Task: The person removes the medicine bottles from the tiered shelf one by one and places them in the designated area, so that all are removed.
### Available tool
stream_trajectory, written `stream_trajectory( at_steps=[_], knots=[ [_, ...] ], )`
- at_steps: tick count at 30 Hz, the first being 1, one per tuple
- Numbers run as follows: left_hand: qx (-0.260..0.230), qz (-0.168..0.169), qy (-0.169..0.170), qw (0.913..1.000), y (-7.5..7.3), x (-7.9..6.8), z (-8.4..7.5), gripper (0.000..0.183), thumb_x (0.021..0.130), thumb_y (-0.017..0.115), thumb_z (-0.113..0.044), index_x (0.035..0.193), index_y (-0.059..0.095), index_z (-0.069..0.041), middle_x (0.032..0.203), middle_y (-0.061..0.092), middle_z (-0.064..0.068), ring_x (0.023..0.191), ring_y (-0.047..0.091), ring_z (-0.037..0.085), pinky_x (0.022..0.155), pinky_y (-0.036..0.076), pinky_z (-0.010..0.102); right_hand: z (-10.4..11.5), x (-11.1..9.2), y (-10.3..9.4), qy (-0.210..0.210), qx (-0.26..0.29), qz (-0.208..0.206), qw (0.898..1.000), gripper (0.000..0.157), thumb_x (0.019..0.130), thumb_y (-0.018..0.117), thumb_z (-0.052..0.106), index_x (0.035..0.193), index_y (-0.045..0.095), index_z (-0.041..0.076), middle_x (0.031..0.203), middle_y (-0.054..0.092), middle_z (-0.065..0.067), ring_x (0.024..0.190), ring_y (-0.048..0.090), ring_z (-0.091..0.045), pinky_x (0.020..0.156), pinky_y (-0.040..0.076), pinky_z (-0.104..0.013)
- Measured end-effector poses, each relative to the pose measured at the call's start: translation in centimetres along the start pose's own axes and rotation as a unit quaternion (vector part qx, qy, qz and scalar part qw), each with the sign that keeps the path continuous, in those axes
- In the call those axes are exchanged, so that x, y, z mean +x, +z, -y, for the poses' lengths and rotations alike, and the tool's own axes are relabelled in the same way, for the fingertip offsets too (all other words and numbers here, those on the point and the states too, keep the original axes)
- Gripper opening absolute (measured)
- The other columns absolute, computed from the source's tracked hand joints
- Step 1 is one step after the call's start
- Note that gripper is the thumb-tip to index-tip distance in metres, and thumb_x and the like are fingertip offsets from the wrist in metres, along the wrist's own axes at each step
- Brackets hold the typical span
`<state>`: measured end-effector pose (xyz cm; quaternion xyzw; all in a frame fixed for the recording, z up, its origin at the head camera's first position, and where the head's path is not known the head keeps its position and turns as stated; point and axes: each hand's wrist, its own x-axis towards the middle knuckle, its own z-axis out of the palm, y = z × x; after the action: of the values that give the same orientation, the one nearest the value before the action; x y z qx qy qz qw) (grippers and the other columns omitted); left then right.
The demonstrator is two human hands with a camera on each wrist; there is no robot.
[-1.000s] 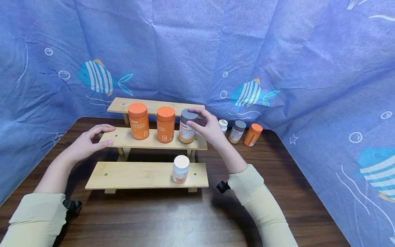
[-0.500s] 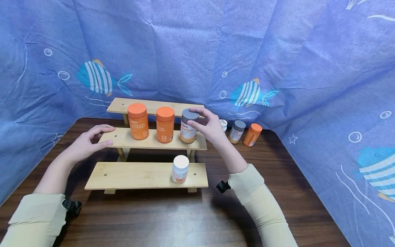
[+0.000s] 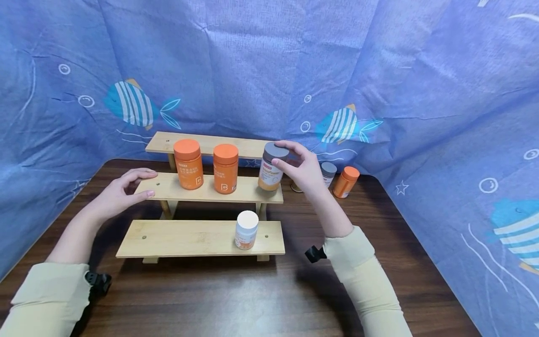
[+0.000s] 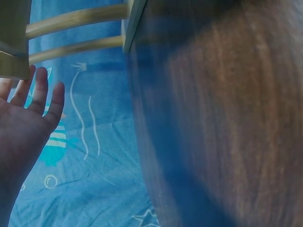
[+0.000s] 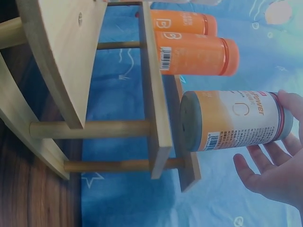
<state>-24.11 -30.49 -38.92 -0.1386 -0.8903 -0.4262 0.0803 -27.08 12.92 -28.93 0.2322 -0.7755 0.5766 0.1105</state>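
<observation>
In the head view, my right hand (image 3: 301, 168) pinches the grey lid of a white and yellow supplement bottle (image 3: 271, 172) at the right end of the rack's middle shelf. The right wrist view has that bottle (image 5: 236, 120) with its base clear of the shelf edge and fingers (image 5: 260, 163) at its lid. My left hand (image 3: 122, 194) holds the left end of the wooden tiered rack (image 3: 168, 185), thumb at the front and fingers behind. In the left wrist view its fingers (image 4: 40, 92) reach the shelf edge. Two orange bottles (image 3: 188, 164) stand on the middle shelf.
A small white bottle (image 3: 246, 230) stands on the lower shelf's right side. On the table at the back right are another grey-lidded bottle (image 3: 328, 173) and an orange bottle (image 3: 346, 182), partly behind my right forearm. A blue fish-print cloth (image 3: 252, 70) hangs behind.
My right hand has carried the grey-lidded bottle to the right and slightly up, away from the orange bottles. My left hand stays at the rack's end.
</observation>
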Motion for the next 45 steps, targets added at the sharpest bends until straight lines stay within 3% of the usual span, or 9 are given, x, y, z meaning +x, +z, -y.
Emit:
stream_trajectory(
  at_steps=[3, 5, 7, 10, 12, 20, 30, 39, 45],
  knots=[
    [0.002, 0.016, -0.003, 0.9999, -0.3, 0.2, -0.2, 0.048, 0.087, 0.068, -0.019, 0.132, 0.052, -0.012, 0.139, 0.039, 0.004, 0.127, 0.031, 0.015, 0.098, 0.029, 0.032, 0.1, -0.3, -0.7, -0.001, 0.006, -0.005, 1.000, 0.043, 0.082, 0.074, 0.022, 0.122, 0.062, 0.015, 0.124, 0.060, -0.003, 0.106, 0.060, -0.022, 0.088, 0.048, -0.035],
    [0.008, 0.025, -0.003, 0.9996, -0.5, 0.3, -0.4, 0.049, 0.087, 0.069, -0.021, 0.132, 0.052, -0.013, 0.142, 0.037, 0.006, 0.133, 0.027, 0.026, 0.097, 0.027, 0.046, 0.2, -0.4, -1.1, 0.000, 0.011, -0.007, 1.000, 0.043, 0.083, 0.074, 0.021, 0.123, 0.061, 0.015, 0.123, 0.060, -0.003, 0.105, 0.060, -0.021, 0.088, 0.048, -0.035],
    [0.016, 0.029, -0.001, 0.9994, -0.7, 0.3, -0.6, 0.049, 0.087, 0.069, -0.024, 0.132, 0.052, -0.014, 0.144, 0.037, 0.007, 0.131, 0.027, 0.031, 0.093, 0.029, 0.046, 0.2, -0.6, -1.5, 0.000, 0.010, -0.009, 1.000, 0.043, 0.083, 0.074, 0.021, 0.123, 0.061, 0.015, 0.124, 0.060, -0.004, 0.104, 0.060, -0.021, 0.088, 0.047, -0.035],
    [0.036, 0.029, 0.006, 0.9989, -0.8, 0.3, -0.9, 0.047, 0.087, 0.068, -0.027, 0.131, 0.053, -0.016, 0.141, 0.040, 0.005, 0.126, 0.032, 0.021, 0.085, 0.032, 0.032, 0.2, -0.7, -2.2, 0.001, 0.013, -0.012, 1.000, 0.043, 0.083, 0.074, 0.020, 0.123, 0.061, 0.014, 0.124, 0.060, -0.005, 0.105, 0.060, -0.020, 0.090, 0.047, -0.035],
    [0.042, 0.028, 0.003, 0.9987, -0.9, 0.3, -1.0, 0.046, 0.087, 0.068, -0.029, 0.130, 0.054, -0.018, 0.139, 0.043, 0.003, 0.122, 0.034, 0.017, 0.081, 0.031, 0.030, 0.1, -0.8, -2.5, 0.001, 0.016, -0.014, 1.000, 0.043, 0.083, 0.074, 0.019, 0.123, 0.061, 0.013, 0.124, 0.059, -0.005, 0.107, 0.058, -0.018, 0.091, 0.047, -0.035],
    [0.019, 0.037, 0.002, 0.9991, -0.9, 0.4, -1.3, 0.047, 0.085, 0.071, -0.028, 0.128, 0.056, -0.016, 0.142, 0.039, 0.007, 0.132, 0.027, 0.035, 0.097, 0.022, 0.064, -0.6, -1.2, -4.0, -0.010, 0.011, -0.027, 1.000, 0.042, 0.082, 0.074, 0.016, 0.122, 0.062, 0.011, 0.123, 0.059, -0.005, 0.110, 0.056, -0.016, 0.092, 0.045, -0.036],
    [0.010, 0.033, 0.005, 0.9994, -0.6, 0.4, -0.8, 0.048, 0.084, 0.072, -0.026, 0.128, 0.057, -0.017, 0.143, 0.038, 0.007, 0.134, 0.025, 0.037, 0.101, 0.016, 0.067, -2.2, -1.6, -5.7, -0.029, -0.006, -0.038, 0.999, 0.041, 0.083, 0.073, 0.012, 0.122, 0.061, 0.008, 0.122, 0.059, -0.006, 0.109, 0.056, -0.015, 0.091, 0.046, -0.036],
    [0.007, 0.029, 0.007, 0.9995, -0.4, 0.5, -0.7, 0.046, 0.083, 0.073, -0.025, 0.125, 0.058, -0.014, 0.139, 0.042, 0.008, 0.132, 0.028, 0.036, 0.100, 0.019, 0.065, -3.9, -2.0, -6.4, -0.010, -0.015, -0.056, 0.998, 0.042, 0.082, 0.074, 0.014, 0.121, 0.062, 0.007, 0.122, 0.059, -0.008, 0.108, 0.056, -0.013, 0.090, 0.047, -0.030],
    [0.001, 0.029, 0.005, 0.9996, -0.4, 0.5, -0.6, 0.046, 0.083, 0.073, -0.024, 0.125, 0.058, -0.013, 0.139, 0.041, 0.008, 0.131, 0.027, 0.035, 0.100, 0.019, 0.066, -5.1, -2.3, -6.8, 0.006, -0.013, -0.060, 0.998, 0.042, 0.082, 0.073, 0.011, 0.122, 0.061, 0.004, 0.124, 0.059, -0.008, 0.110, 0.055, -0.011, 0.093, 0.046, -0.034]
  ],
)
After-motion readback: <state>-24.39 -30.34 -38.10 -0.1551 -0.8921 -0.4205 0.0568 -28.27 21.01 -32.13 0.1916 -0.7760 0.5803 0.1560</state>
